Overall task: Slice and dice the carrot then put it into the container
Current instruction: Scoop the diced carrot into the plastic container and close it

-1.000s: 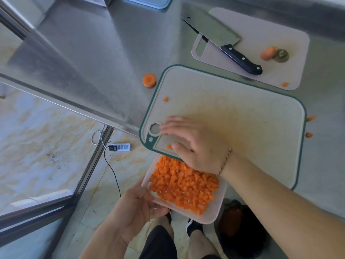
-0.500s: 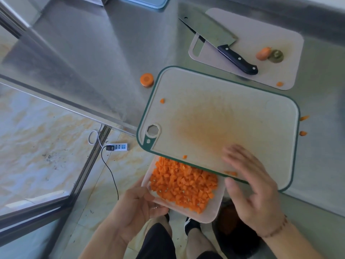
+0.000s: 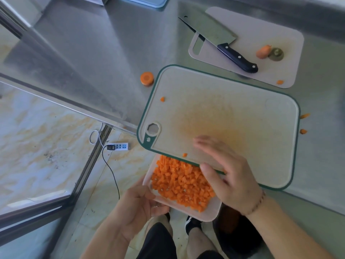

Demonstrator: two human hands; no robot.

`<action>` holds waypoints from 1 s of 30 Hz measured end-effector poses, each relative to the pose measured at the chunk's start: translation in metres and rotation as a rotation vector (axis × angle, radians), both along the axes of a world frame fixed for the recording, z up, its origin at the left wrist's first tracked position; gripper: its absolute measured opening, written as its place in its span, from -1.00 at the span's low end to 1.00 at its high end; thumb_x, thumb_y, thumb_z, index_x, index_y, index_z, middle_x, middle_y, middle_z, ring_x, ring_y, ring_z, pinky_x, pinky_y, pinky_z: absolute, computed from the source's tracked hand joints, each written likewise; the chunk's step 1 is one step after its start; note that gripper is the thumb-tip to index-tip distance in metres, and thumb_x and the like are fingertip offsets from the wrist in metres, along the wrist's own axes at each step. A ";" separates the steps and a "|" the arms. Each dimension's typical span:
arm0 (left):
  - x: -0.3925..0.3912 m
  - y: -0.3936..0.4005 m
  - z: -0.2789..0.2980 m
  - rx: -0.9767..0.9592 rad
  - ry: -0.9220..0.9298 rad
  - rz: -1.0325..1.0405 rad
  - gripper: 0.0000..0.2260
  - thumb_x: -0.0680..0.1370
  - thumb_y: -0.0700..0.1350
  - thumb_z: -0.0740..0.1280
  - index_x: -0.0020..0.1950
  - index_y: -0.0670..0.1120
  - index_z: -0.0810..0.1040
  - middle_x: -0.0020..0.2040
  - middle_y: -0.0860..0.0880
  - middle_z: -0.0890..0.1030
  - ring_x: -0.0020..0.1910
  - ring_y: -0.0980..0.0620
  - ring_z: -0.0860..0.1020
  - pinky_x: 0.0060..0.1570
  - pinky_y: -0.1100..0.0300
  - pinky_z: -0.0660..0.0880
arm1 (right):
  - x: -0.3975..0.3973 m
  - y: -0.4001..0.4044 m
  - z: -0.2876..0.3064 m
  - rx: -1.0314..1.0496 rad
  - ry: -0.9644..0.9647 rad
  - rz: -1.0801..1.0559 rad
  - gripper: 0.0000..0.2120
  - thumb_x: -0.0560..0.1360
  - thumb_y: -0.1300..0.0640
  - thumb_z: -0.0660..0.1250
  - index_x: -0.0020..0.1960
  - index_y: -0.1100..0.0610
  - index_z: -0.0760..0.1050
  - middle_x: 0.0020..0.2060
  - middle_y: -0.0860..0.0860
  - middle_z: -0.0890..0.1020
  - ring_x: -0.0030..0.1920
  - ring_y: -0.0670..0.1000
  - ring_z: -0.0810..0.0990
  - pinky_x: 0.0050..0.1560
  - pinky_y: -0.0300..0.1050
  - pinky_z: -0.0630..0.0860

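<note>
sweeping the last diced carrot off the green-rimmed pale cutting board (image 3: 233, 113) looks like the step in hand. the right hand (image 3: 229, 176) lies flat over the board's near edge, fingers straight and spread, holding nothing. the left hand (image 3: 138, 208) grips the rim of the shallow pale plastic container (image 3: 211, 212), held below the overhanging board edge. the heap of orange carrot cubes (image 3: 179, 182) already fills most of that container, so the task seems nearly finished.

two stray cubes remain on the board: one carrot cube near the edge (image 3: 184, 155), just beside the right fingers, and one far-corner cube (image 3: 162, 99) well apart. the next move calls for a short brush toward the container without knocking pieces to the floor.

on the steel table (image 3: 93, 53) sit a round carrot slice (image 3: 147, 78), a second pinkish board (image 3: 265, 30) bearing a black-handled cleaver (image 3: 220, 40) and a carrot end (image 3: 263, 51). nothing blocks the sweep.
</note>
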State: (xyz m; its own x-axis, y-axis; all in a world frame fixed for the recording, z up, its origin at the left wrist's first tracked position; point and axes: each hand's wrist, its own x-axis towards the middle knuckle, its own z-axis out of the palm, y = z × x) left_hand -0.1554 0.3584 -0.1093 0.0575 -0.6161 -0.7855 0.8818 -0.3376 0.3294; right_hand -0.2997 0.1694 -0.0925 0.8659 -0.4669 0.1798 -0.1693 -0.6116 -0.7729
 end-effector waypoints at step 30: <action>0.000 -0.002 -0.002 -0.026 -0.001 -0.043 -0.29 0.19 -0.35 0.27 0.37 -0.18 0.52 0.02 -0.30 0.63 -0.17 -0.22 0.65 -0.33 0.03 0.66 | -0.020 0.023 0.009 -0.248 0.070 0.017 -0.83 0.53 0.08 0.32 -0.06 0.14 0.66 -0.25 -0.07 0.65 -0.24 -0.08 0.55 -0.25 -0.21 0.53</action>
